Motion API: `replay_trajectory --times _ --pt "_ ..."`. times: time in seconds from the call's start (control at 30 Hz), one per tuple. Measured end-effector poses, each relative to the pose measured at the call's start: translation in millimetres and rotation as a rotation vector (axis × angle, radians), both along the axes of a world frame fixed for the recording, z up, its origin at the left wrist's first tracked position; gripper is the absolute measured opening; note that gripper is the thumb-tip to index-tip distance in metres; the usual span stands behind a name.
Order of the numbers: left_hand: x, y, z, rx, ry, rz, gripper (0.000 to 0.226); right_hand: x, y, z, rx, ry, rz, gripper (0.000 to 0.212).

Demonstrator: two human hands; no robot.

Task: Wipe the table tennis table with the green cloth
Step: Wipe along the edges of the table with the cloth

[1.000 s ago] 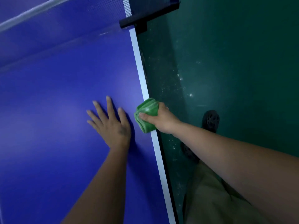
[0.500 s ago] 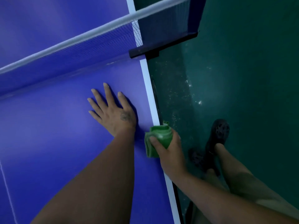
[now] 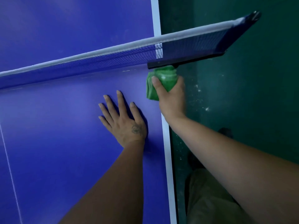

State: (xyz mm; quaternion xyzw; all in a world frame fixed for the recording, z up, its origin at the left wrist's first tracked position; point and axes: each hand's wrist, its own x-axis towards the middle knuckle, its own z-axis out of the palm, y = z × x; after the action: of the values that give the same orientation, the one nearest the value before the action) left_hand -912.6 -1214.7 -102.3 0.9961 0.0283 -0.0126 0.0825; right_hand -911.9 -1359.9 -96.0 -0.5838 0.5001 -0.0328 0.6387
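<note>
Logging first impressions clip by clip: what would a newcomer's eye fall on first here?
The bright green folded cloth stands out most, gripped in the right hand at the white right edge of the blue table tennis table, just below the black net clamp. Next comes the left hand, lying flat on the table with fingers spread, short of the white-topped dark net.

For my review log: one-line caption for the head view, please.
The right hand grips the green cloth beside the net clamp; the left hand rests flat on the blue table.
</note>
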Motion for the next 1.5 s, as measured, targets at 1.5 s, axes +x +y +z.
replay_trajectory --times 1.5 --pt "-3 11 -4 -0.227 -0.275 0.105 0.047 61 -17 68 -0.748 -0.226 1.401 0.051"
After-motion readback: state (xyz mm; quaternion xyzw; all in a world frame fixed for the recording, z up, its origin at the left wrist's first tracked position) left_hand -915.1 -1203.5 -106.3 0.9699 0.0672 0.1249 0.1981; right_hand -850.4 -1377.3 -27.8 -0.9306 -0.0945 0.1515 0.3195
